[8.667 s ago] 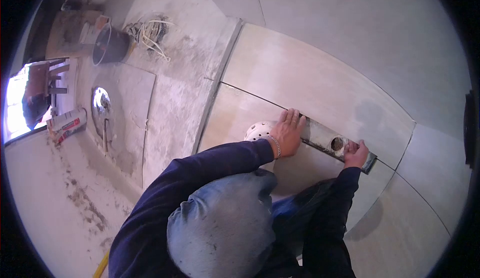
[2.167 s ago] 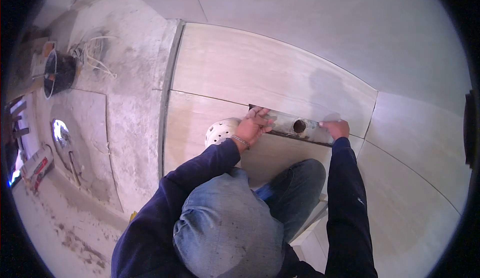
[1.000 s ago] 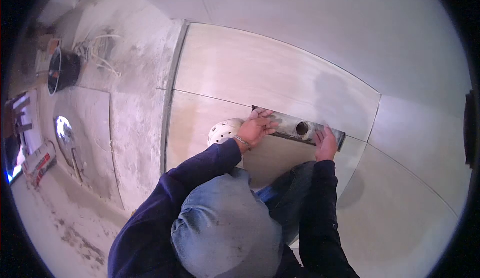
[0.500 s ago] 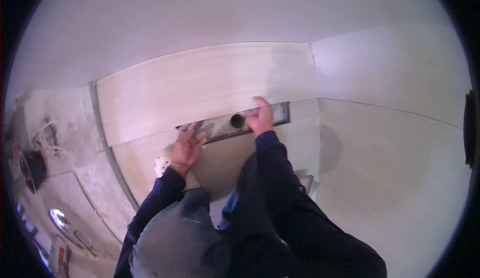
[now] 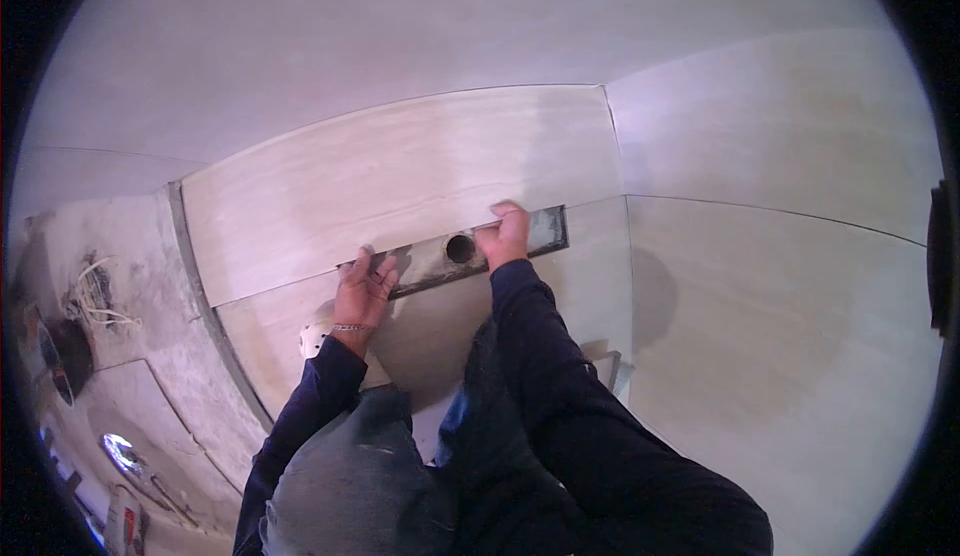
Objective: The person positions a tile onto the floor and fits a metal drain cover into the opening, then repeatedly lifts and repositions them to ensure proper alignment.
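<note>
A large cream wall tile (image 5: 400, 171) spans the middle of the view. Its lower edge runs along a long rectangular cut-out (image 5: 425, 268) with a round dark hole (image 5: 460, 248) inside. At the left end of this opening is my left hand (image 5: 363, 294), fingers apart, the fingertips at the tile's edge. My right hand (image 5: 505, 236) is just right of the hole, its fingers curled and closed over the lower edge of the tile. Part of its grip is hidden behind the back of the hand.
On the left is rough bare wall with loose white wires (image 5: 95, 296) and a black bucket (image 5: 65, 356). Tiled wall (image 5: 760, 286) meets the tile at a corner on the right. A light shoe with holes (image 5: 314, 338) shows beside my left wrist.
The view has shifted slightly. My left fingers have come out of the opening and spread along the tile's edge. My right hand stays at the edge, its fingers more curled.
</note>
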A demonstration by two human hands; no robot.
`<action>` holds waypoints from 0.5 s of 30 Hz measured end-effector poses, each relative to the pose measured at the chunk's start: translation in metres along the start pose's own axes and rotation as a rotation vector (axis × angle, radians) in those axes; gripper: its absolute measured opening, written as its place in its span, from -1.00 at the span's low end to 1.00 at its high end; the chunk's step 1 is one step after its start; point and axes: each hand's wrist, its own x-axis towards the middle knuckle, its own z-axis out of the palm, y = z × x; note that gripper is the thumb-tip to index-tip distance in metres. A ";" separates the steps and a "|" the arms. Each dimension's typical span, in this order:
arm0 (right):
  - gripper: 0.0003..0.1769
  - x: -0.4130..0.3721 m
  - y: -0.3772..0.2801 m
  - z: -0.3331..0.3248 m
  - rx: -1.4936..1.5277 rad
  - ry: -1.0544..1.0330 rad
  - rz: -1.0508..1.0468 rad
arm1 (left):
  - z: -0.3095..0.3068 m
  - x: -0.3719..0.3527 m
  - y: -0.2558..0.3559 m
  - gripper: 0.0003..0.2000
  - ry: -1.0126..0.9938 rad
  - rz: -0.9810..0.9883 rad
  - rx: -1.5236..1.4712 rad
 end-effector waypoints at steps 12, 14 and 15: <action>-0.64 0.027 0.005 -0.040 -0.146 0.008 -0.096 | -0.001 0.001 0.002 -0.91 0.005 0.024 -0.029; -0.84 0.032 0.009 -0.053 -0.493 -0.079 -0.342 | -0.001 0.000 0.002 -0.91 0.011 0.024 -0.029; -0.89 0.028 0.010 -0.051 -0.607 -0.104 -0.426 | -0.001 0.000 0.002 -0.91 0.013 0.022 -0.025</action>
